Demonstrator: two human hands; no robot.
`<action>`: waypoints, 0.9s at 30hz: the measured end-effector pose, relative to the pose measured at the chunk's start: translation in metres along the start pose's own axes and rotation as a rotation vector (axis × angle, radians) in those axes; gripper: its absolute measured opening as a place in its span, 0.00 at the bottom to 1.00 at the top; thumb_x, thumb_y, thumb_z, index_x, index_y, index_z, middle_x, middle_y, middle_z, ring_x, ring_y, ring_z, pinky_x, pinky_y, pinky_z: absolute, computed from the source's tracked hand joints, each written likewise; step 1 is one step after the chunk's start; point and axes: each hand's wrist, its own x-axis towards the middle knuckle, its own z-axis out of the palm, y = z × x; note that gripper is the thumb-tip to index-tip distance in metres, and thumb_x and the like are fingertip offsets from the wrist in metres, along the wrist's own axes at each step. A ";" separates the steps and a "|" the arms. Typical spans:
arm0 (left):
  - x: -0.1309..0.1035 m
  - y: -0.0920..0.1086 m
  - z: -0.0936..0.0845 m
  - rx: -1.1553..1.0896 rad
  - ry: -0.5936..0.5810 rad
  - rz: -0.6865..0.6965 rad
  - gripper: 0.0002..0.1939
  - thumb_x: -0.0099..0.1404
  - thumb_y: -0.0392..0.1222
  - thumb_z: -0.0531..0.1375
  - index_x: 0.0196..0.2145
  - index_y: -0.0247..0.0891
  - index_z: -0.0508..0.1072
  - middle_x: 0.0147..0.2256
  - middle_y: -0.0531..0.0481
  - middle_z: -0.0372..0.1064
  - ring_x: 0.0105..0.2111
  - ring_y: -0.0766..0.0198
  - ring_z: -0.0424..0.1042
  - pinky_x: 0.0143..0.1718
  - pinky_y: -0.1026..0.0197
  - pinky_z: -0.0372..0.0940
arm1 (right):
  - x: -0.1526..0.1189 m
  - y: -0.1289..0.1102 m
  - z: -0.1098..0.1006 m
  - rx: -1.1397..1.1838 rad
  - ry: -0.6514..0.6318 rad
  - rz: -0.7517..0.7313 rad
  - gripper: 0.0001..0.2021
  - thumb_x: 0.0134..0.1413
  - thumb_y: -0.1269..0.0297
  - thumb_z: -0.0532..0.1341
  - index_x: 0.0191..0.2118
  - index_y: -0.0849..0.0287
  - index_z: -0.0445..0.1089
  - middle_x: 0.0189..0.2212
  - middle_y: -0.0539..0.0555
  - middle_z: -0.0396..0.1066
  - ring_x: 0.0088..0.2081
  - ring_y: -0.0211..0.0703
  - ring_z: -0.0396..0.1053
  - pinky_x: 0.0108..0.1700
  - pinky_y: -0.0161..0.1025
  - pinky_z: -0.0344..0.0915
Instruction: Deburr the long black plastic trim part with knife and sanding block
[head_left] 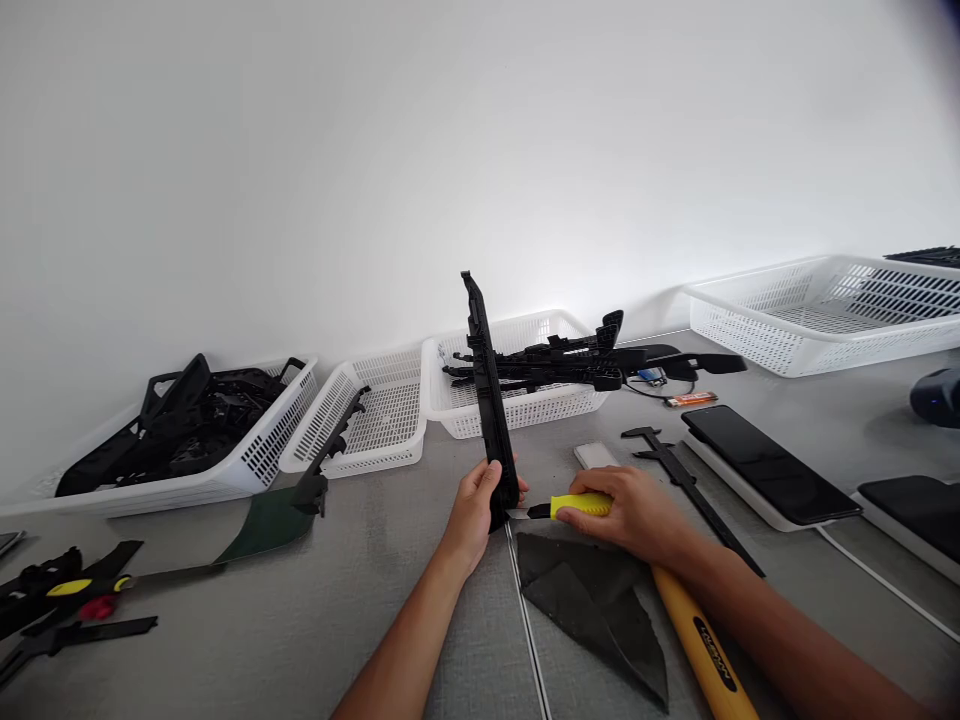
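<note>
A long black plastic trim piece [487, 385] stands nearly upright, its lower end gripped by my left hand [476, 500]. My right hand [626, 508] is closed around the yellow handle of a utility knife [581, 505]. The knife's blade points left, at the bottom of the trim piece; whether it touches the plastic I cannot tell. Just below the knife lies a dark, folded sheet [592, 600] on the grey table [262, 620]. Under my right forearm a yellow handle [705, 650] with a black label runs toward the table's front.
Behind my hands a white basket [525, 410] holds several black parts. More white baskets stand left [255, 460] and right [787, 340]. A caliper [694, 490] and a phone [765, 465] lie right. A black-and-yellow tool [79, 587] and dark pieces lie left.
</note>
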 end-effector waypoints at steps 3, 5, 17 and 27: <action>-0.001 0.002 0.000 0.003 -0.010 -0.001 0.32 0.63 0.65 0.68 0.51 0.34 0.80 0.34 0.43 0.81 0.34 0.57 0.78 0.39 0.58 0.68 | 0.000 0.000 -0.001 -0.007 -0.006 0.004 0.19 0.60 0.44 0.66 0.30 0.55 0.75 0.25 0.51 0.74 0.29 0.44 0.69 0.33 0.39 0.56; -0.001 0.003 0.000 0.007 -0.010 -0.001 0.32 0.63 0.65 0.67 0.51 0.34 0.80 0.34 0.44 0.81 0.34 0.57 0.78 0.39 0.57 0.69 | 0.000 0.000 -0.001 -0.005 -0.003 0.003 0.18 0.60 0.45 0.66 0.30 0.55 0.75 0.24 0.51 0.74 0.29 0.44 0.69 0.33 0.40 0.56; 0.000 0.002 0.001 0.009 -0.005 0.005 0.33 0.62 0.66 0.67 0.51 0.34 0.80 0.34 0.44 0.81 0.34 0.57 0.78 0.40 0.57 0.69 | 0.002 0.001 -0.002 -0.004 -0.033 0.026 0.19 0.61 0.44 0.64 0.30 0.54 0.76 0.24 0.51 0.73 0.29 0.45 0.70 0.33 0.40 0.55; 0.001 -0.002 0.000 0.055 -0.007 0.016 0.31 0.65 0.65 0.65 0.51 0.35 0.79 0.34 0.45 0.80 0.35 0.57 0.77 0.40 0.58 0.67 | 0.000 -0.003 -0.002 0.082 0.029 0.023 0.26 0.69 0.39 0.55 0.32 0.55 0.75 0.27 0.53 0.76 0.29 0.45 0.72 0.33 0.40 0.59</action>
